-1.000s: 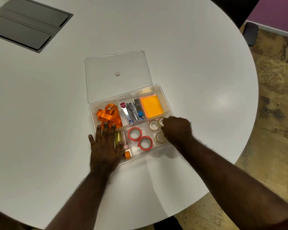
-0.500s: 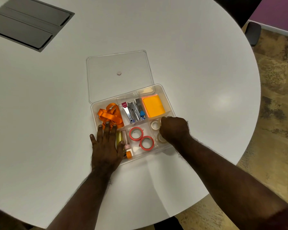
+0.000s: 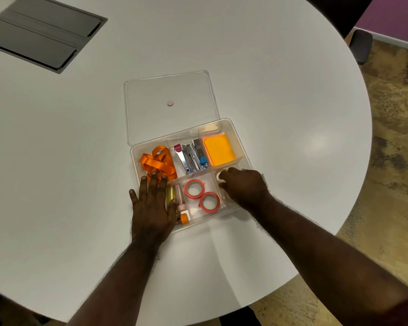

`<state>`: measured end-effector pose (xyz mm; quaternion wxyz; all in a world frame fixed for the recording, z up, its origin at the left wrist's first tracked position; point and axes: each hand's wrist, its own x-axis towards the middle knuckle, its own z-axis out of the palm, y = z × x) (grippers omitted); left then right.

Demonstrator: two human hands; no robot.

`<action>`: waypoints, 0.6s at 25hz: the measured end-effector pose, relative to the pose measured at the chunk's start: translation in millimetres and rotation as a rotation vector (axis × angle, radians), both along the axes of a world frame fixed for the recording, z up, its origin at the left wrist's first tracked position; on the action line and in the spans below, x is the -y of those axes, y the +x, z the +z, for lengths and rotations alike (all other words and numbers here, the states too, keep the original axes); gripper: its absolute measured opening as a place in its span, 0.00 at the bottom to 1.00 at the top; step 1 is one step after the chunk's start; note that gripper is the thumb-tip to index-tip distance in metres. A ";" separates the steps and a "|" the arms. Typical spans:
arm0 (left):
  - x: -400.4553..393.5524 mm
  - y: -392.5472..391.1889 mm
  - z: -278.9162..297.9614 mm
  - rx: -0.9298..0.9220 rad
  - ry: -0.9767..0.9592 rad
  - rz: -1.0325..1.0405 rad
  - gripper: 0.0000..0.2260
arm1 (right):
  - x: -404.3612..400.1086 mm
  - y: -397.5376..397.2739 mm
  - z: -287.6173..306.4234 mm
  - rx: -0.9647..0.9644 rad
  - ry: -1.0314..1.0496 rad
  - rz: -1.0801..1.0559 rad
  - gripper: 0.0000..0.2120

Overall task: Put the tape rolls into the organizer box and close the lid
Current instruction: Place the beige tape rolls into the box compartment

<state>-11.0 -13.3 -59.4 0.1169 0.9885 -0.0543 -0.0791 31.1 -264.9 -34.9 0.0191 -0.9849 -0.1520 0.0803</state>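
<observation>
A clear organizer box (image 3: 239, 141) sits on the white table, its lid (image 3: 169, 90) lying open flat behind it. Two red tape rolls (image 3: 194, 188) (image 3: 209, 202) lie flat in the front middle compartment. White tape rolls (image 3: 220, 175) lie in the front right compartment, mostly hidden under my right hand (image 3: 245, 188), whose curled fingers reach down into that compartment among them. My left hand (image 3: 152, 205) rests flat, fingers spread, on the box's front left corner.
The box also holds an orange ribbon (image 3: 159, 163), nail clippers (image 3: 191, 157), orange sticky notes (image 3: 219, 149) and small tubes (image 3: 178, 196). A grey panel (image 3: 40, 31) is set into the table at far left. The round table's edge curves to my right, above patterned floor.
My right hand has shifted slightly left and deeper over the white rolls, hiding more of them. My left hand stays on the box corner.
</observation>
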 end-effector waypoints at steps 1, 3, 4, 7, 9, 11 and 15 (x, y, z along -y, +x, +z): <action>-0.2 -0.1 -0.1 0.001 -0.004 0.000 0.31 | 3.6 0.4 1.5 0.034 0.003 -0.034 0.10; -0.3 0.2 -0.9 0.003 -0.003 -0.002 0.31 | 9.8 -0.4 6.0 0.115 -0.007 -0.135 0.09; -0.2 0.2 -0.8 0.002 -0.001 -0.004 0.31 | 12.6 -0.2 6.9 0.101 -0.008 -0.179 0.09; 0.0 -0.1 -0.9 0.002 -0.003 0.001 0.31 | 14.6 2.8 4.1 -0.085 -0.021 -0.257 0.13; 0.3 -0.1 -0.9 0.002 -0.004 0.004 0.31 | 11.8 7.1 4.9 -0.142 0.002 -0.278 0.14; 0.1 -0.8 -1.4 0.012 -0.003 0.002 0.31 | 5.7 10.3 5.8 -0.155 0.011 -0.276 0.15; 0.6 -2.5 -0.7 0.024 -0.005 -0.007 0.31 | -2.8 16.2 4.8 -0.187 0.019 -0.326 0.14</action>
